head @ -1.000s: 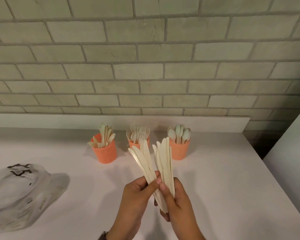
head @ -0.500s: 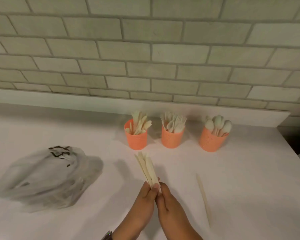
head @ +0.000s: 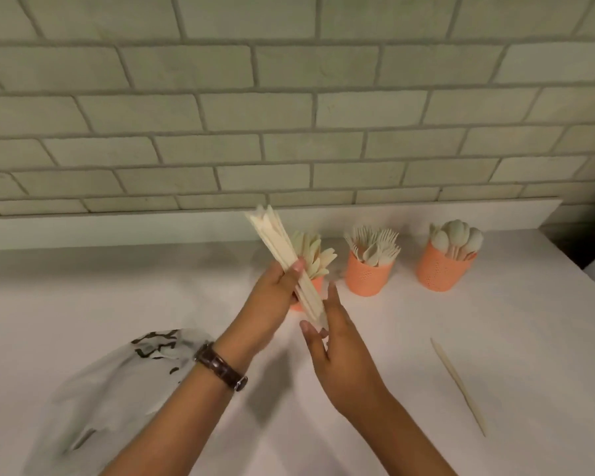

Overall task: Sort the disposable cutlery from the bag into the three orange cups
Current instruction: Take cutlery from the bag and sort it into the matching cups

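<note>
Left hand (head: 272, 297) clamped around a tilted bundle of knives (head: 282, 255), held in front of the leftmost orange cup (head: 315, 286). Right hand (head: 337, 341), fingers spread, touches the bundle's lower end. One loose knife (head: 459, 384) lies on the counter (head: 529, 338), right of both hands; bag (head: 117, 389) at left.

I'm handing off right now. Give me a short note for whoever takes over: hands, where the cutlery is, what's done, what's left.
Left hand: shut on a bundle of knives, held up in front of the left cup.
Right hand: open, fingers spread, at the bundle's lower end.
Done: left cup holds knives, middle cup mostly forks, right cup spoons.
Left: drop the bundle in the left cup; pick up the stray knife lying on the table at right; check the bag at left, contents unclear.
</note>
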The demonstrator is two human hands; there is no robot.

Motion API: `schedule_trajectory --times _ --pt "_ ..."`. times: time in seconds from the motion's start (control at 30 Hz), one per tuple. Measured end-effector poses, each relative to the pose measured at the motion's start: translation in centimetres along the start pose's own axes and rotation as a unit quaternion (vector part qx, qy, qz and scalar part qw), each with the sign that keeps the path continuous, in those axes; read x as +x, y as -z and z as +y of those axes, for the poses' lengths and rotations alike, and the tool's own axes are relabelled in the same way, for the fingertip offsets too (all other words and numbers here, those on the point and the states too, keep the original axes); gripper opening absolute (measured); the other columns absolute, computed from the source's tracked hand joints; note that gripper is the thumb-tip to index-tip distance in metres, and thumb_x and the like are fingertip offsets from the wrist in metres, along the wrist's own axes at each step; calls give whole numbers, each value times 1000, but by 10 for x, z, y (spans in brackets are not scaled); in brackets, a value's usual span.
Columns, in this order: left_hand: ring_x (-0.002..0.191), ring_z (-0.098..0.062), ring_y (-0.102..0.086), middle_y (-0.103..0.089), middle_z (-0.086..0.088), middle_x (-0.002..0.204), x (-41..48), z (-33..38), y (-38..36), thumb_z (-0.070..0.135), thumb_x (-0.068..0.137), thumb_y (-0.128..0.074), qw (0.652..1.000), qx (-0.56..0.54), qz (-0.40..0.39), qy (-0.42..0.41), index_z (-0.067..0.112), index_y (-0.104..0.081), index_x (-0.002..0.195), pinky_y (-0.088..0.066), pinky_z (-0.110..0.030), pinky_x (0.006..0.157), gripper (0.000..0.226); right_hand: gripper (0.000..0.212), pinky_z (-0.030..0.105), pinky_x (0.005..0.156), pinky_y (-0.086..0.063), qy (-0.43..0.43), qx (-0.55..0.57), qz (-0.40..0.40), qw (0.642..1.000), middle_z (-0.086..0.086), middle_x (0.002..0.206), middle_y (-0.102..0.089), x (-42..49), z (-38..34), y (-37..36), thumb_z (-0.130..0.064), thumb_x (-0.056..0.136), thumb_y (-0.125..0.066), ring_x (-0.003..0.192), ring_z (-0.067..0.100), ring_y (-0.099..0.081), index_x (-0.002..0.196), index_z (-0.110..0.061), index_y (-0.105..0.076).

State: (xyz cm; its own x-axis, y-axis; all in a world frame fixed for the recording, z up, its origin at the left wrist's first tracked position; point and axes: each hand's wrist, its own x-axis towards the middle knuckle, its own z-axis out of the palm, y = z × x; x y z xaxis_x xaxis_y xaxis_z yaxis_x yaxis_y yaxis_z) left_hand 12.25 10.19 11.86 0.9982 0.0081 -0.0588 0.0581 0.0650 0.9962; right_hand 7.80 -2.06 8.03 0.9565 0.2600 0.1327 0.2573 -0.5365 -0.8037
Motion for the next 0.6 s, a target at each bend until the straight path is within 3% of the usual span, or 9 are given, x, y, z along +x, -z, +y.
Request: schedule_trajectory --times 0.07,0.17,0.27,0.33,0.4,0.43,0.5,0.53,0.6 --pt "89 -16 -58 -60 4 89 29 17 16 24 98 -41 996 15 65 -58 22 -53 102 -46 -23 74 14 73 22 94 -39 -27 -13 13 999 -15 134 -41 -1 5 4 -43 94 -41 111 9 -48 149 -28 5" --pt "69 -7 -48 -49 6 75 72 29 33 20 98 -41 977 98 147 -123 14 -48 98 -42 -12 59 9 73 15 85 -37 -69 -31 11 997 -16 130 -42 -13 23 9 -41 93 -44 95 -1 -48 148 -29 2" --pt "69 -6 -48 -49 5 74 102 15 38 16 97 -43 968 159 143 -133 10 -48 95 -41 -15 61 7 72 9 78 -37 -95 -56 -4 994 -25 122 -41 -29 42 13 -52 89 -43 94 -8 -48 145 -38 0" --pt "71 -9 -51 -53 4 77 116 -8 38 16 96 -46 969 195 120 -94 8 -51 93 -41 -15 62 10 80 4 74 -37 -110 -68 -12 991 -33 117 -38 -39 57 14 -77 74 -27 96 -8 -48 141 -43 2" --pt "86 -20 -58 -59 -4 93 126 -36 39 31 91 -53 952 294 86 -31 2 -59 96 -45 -22 75 30 89 1 72 -37 -123 -75 -11 990 -37 115 -37 -46 74 13 -89 63 -13 104 -9 -44 139 -44 0" --pt "100 -27 -57 -58 -9 109 129 -49 40 39 87 -55 924 378 62 3 0 -62 98 -45 -29 86 41 87 0 72 -36 -128 -77 -14 989 -37 114 -38 -49 79 14 -87 66 -18 109 -11 -39 139 -43 -1" --pt "121 -32 -41 -43 -7 136 127 -64 40 43 85 -58 866 495 48 53 5 -67 97 -33 -34 99 40 79 1 74 -35 -139 -79 -23 987 -37 114 -38 -54 86 15 -65 76 -36 114 -12 -31 139 -40 3" --pt "126 -32 -34 -36 -2 143 123 -65 40 42 84 -60 858 508 48 66 9 -68 95 -29 -35 101 35 78 2 75 -35 -139 -78 -23 987 -36 114 -37 -56 89 16 -56 78 -40 114 -12 -30 139 -39 5" --pt "133 -33 -24 -26 3 151 117 -61 41 38 80 -66 873 479 42 75 17 -68 103 -24 -38 106 31 76 4 77 -36 -137 -78 -22 987 -36 115 -37 -58 93 21 -47 83 -47 114 -12 -29 138 -40 5"
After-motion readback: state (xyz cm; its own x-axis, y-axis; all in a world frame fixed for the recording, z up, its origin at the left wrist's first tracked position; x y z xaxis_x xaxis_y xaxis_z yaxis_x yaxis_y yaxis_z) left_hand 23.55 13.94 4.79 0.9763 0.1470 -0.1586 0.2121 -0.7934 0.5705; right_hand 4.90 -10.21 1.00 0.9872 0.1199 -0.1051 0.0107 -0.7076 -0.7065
